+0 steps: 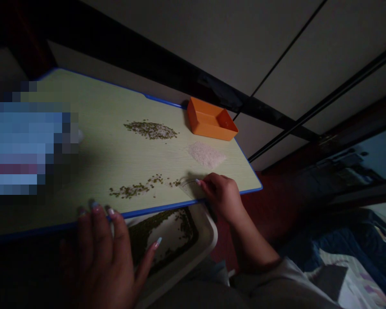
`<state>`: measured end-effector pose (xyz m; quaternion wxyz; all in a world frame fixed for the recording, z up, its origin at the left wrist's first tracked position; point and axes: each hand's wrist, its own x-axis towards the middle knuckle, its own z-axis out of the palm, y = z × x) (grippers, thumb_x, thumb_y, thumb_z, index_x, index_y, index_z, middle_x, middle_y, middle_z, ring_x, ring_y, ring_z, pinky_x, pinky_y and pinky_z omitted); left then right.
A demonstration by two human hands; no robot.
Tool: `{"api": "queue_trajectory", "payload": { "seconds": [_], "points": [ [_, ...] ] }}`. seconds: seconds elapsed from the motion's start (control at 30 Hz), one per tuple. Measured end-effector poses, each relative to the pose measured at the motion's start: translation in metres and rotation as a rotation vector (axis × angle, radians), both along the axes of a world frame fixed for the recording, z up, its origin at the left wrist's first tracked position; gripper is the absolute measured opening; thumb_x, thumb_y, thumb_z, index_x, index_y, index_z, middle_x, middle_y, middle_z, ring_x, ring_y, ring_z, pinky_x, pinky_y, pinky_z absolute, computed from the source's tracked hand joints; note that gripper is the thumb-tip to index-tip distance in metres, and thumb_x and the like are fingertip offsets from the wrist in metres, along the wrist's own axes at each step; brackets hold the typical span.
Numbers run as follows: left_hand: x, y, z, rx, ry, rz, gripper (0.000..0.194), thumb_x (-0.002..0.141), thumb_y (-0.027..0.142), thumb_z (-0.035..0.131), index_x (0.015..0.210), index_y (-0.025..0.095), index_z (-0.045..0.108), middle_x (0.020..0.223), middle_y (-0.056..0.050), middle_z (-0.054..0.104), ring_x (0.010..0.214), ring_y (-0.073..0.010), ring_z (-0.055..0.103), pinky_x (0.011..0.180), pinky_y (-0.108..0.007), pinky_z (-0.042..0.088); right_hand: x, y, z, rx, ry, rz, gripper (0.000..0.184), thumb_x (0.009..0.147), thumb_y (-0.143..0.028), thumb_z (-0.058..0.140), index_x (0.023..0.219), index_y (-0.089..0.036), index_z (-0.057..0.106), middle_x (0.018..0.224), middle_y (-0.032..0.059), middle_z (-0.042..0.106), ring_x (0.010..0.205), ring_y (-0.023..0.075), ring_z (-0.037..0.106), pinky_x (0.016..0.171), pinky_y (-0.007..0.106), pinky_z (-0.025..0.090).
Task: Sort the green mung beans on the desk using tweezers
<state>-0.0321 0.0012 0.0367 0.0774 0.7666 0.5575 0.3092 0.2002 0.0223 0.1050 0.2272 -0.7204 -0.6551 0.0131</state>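
Observation:
My right hand (223, 195) is closed in a pinch at the table's near edge. Between its fingertips is a thin see-through piece (188, 185), its kind unclear, lying against the tabletop. Just left of it, small green beans (131, 190) trail along the table. My left hand (106, 253) is open, fingers spread, its fingertips at the blue table edge and nothing in it. Below the edge, partly hidden by that hand, a white tub (212, 234) holds many green beans around a bare patch. Farther back are a mixed pile of green beans and pale grains (152, 130) and a pile of white grains (207, 154).
An orange box (212, 128) stands at the table's far right corner. The pale table (96, 103) has a blue rim and sits against a cabinet front (276, 34). A blurred-out blue patch (19, 141) covers the left side. Cloth (344, 266) lies at lower right.

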Motion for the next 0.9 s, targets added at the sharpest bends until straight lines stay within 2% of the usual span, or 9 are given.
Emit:
{"api": "queue_trajectory", "payload": {
  "seconds": [0.2, 0.37, 0.67, 0.9],
  "points": [
    [-0.0011, 0.0000, -0.0004, 0.011, 0.043, -0.003, 0.085, 0.079, 0.045, 0.046, 0.145, 0.019, -0.002, 0.159, -0.015, 0.001, 0.147, -0.0386, 0.007, 0.114, -0.071, 0.017, 0.0020, 0.0026, -0.0025, 0.006, 0.073, -0.026, 0.023, 0.088, -0.034, 0.056, 0.075, -0.017, 0.064, 0.059, 0.0025, 0.061, 0.051, 0.0116, 0.048, 0.050, 0.022, 0.031],
    [-0.0028, 0.0007, -0.0037, 0.040, 0.050, -0.009, 0.087, 0.078, 0.047, 0.047, 0.145, 0.019, -0.001, 0.159, -0.015, 0.002, 0.147, -0.0386, 0.007, 0.115, -0.070, 0.017, 0.0024, 0.0076, -0.0009, 0.002, 0.107, -0.014, 0.023, 0.087, -0.035, 0.057, 0.075, -0.016, 0.063, 0.059, 0.0018, 0.060, 0.051, 0.0105, 0.046, 0.050, 0.021, 0.031],
    [-0.0013, -0.0011, 0.0001, 0.010, 0.054, 0.011, 0.084, 0.080, 0.045, 0.046, 0.145, 0.016, 0.000, 0.159, -0.016, 0.003, 0.147, -0.0379, 0.007, 0.115, -0.069, 0.016, 0.0034, 0.0052, -0.0001, 0.001, 0.151, -0.015, 0.023, 0.087, -0.033, 0.057, 0.072, -0.016, 0.062, 0.058, 0.0006, 0.057, 0.051, 0.0097, 0.044, 0.050, 0.021, 0.030],
    [-0.0029, 0.0004, -0.0052, 0.041, 0.048, -0.021, 0.087, 0.079, 0.048, 0.046, 0.144, 0.015, 0.000, 0.159, -0.016, 0.001, 0.147, -0.0406, 0.006, 0.113, -0.072, 0.016, 0.0079, 0.0061, -0.0031, 0.009, 0.157, -0.056, 0.024, 0.086, -0.033, 0.057, 0.071, -0.015, 0.061, 0.056, -0.0012, 0.054, 0.050, 0.0088, 0.042, 0.049, 0.020, 0.028]
  ]
}}
